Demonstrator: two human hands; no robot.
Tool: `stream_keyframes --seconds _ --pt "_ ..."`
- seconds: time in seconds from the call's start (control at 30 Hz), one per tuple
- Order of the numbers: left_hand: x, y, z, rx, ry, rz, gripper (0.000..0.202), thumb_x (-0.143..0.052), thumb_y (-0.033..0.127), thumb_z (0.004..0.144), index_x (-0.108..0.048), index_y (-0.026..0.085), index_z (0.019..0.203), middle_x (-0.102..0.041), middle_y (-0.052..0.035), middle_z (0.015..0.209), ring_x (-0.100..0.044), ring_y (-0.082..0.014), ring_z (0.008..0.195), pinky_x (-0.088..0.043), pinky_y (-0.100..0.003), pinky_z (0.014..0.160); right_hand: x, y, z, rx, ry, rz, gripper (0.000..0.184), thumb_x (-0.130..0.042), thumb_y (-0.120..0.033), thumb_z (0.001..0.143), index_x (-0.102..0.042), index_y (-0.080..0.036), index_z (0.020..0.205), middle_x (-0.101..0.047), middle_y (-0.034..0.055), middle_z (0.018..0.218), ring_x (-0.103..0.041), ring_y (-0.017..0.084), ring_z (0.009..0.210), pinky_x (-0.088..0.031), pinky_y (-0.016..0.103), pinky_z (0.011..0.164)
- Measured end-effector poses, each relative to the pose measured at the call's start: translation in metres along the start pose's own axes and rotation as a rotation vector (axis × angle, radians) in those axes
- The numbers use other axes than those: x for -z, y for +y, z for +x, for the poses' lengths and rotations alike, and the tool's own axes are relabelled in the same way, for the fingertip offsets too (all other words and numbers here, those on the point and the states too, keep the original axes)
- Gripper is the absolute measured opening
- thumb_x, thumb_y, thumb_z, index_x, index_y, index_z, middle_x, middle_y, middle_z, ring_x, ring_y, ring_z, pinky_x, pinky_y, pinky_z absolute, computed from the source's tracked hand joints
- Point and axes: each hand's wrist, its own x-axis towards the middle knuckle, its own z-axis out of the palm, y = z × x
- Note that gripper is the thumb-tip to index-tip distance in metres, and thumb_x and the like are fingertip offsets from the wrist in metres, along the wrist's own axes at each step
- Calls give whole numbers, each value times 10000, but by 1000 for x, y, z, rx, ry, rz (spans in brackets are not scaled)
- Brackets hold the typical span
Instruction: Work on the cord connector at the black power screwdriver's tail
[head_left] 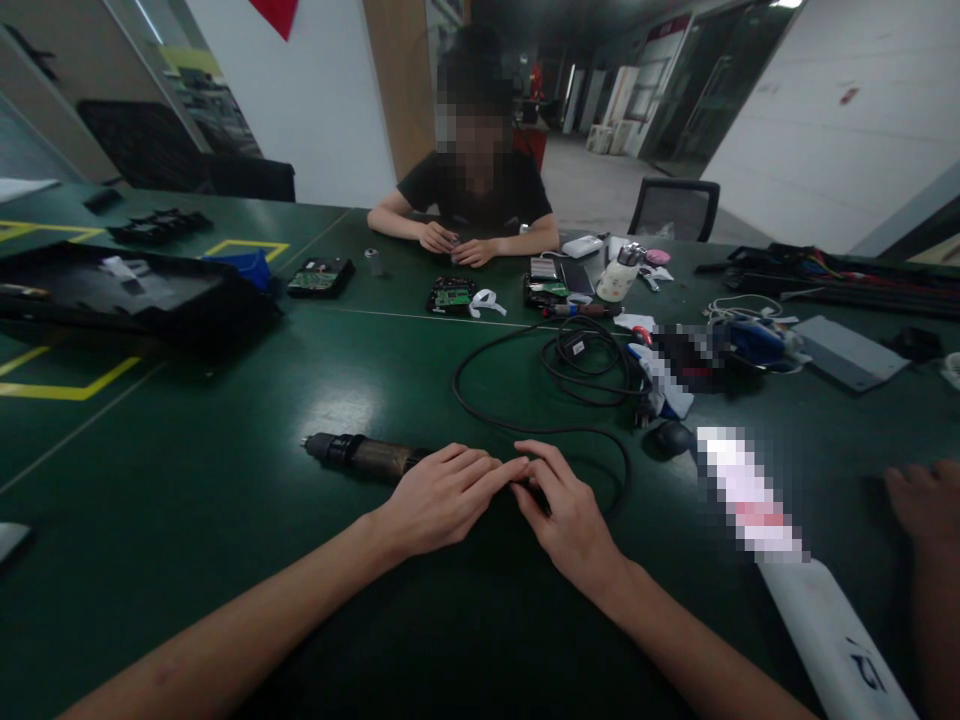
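A black electric screwdriver [379,457] with a worn brownish grip lies on the green table, its bit end toward the left. My left hand [450,497] rests over its rear part, fingers close together and pointing right. Close by, my right hand [568,510] has bent fingers that meet the left fingertips around the tool's tail end. What lies inside the right fingers is hidden. From that side a black cable [626,465] curves out and runs back to a loose coil [589,350] on the table.
Across the table [337,360] a person [476,190] handles a small part. Circuit-board units [452,293] lie before them. A large black tray [135,300] stands left. Cables, tools and a white cup [619,278] crowd the right. A white arm-like piece [832,620] and another hand [926,500] are near right.
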Motion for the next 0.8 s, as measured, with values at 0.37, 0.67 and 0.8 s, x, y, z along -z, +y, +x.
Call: stream_keyframes --seconds 0.37,0.67,0.8 --pt "11 -13 3 -21 -59 -183 592 -514 273 1038 -312 224 1592 -711 -44 1170 -682 -182 987 -522 -349 861 3 -12 -6 -65 -122 -1 85 -551 -190 1033 -583 -241 1092 -731 26 1074 -732 184 856 -555 283 712" --pt "0 -13 -3 -123 37 -33 511 -517 285 1072 -374 187 1553 -726 -47 1146 -683 -178 1010 -521 -338 891 -3 -10 -8 -23 -79 -104 109 -588 -174 986 -583 -229 1080 -713 20 947 -676 168 687 -528 293 637" --pt "1 -13 -1 -109 35 -12 492 -515 336 1079 -404 182 1533 -729 -44 1108 -686 -173 975 -522 -334 882 -2 -9 -8 -24 -91 -102 141 -586 -161 982 -598 -226 1106 -729 42 1055 -711 181 768 -555 296 662"
